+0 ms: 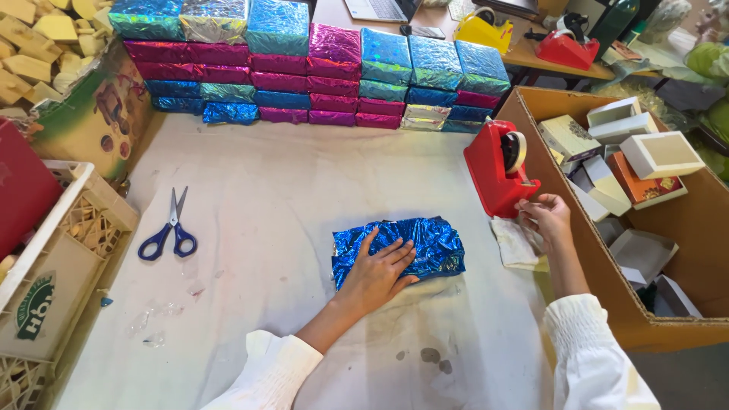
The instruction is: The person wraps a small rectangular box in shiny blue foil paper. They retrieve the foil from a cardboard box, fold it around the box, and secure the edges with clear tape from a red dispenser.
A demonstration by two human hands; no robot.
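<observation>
A box wrapped in crinkled shiny blue foil [433, 243] lies on the white cloth-covered table [288, 190]. My left hand [377, 273] lies flat on its near left side, fingers spread, pressing the foil down. My right hand [544, 216] is at the front of a red tape dispenser [497, 167] to the right, fingers pinched at the tape end by the cutter. Whether tape is between the fingers is too small to tell.
Blue-handled scissors [171, 231] lie at the left. Stacked foil-wrapped boxes in blue, pink and silver [319, 76] line the back. A large cardboard carton [607, 304] with small boxes stands right. A crate [68, 250] and wooden blocks [38, 45] sit left.
</observation>
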